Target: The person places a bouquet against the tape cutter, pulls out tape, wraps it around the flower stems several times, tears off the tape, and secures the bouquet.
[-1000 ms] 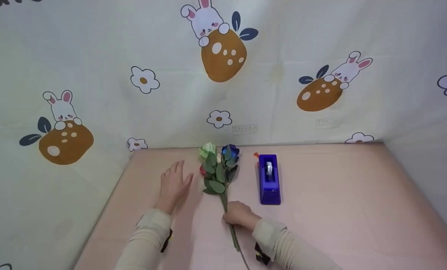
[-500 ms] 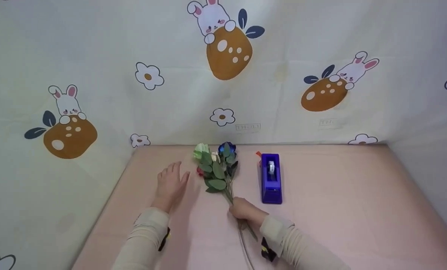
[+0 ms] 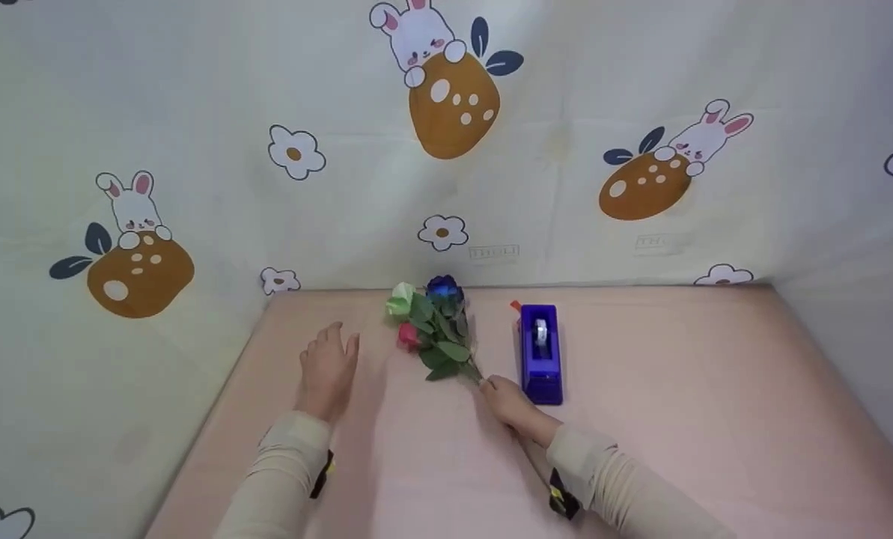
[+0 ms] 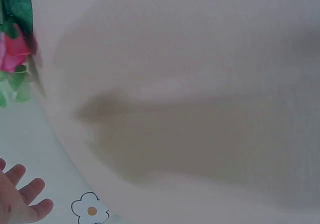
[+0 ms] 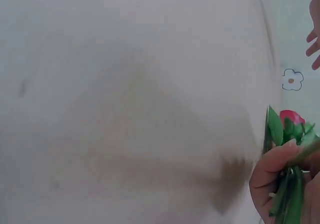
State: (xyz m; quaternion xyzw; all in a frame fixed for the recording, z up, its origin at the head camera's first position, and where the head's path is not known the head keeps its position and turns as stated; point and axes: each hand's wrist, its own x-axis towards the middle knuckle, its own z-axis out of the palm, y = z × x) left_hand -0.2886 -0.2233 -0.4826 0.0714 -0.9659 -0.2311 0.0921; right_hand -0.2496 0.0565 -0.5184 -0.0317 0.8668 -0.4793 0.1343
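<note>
My right hand [image 3: 512,404] grips the stems of a bunch of roses [image 3: 439,329], whose heads lean away to the upper left. A blue rose [image 3: 445,288], a pale green rose [image 3: 400,301] and a pinkish-red rose [image 3: 409,336] show among the green leaves. In the right wrist view the fingers curl round several green stems [image 5: 292,199]. Left of the flowers, my left hand [image 3: 326,378] is held with its fingers extended and nothing in it. The left wrist view shows those spread fingers [image 4: 32,191] apart from the red rose [image 4: 12,51].
A blue tape dispenser [image 3: 542,374] with a roll of tape stands just right of the bunch, close beyond my right hand. An orange-red bit [image 3: 516,305] sticks out at its far left. Behind the pink table [image 3: 678,419] rises a rabbit-print cloth [image 3: 551,202].
My right hand has moved right and slightly away with the stems, and the bunch now tilts further left. The red rose shows more fully. My left hand has shifted a little left.
</note>
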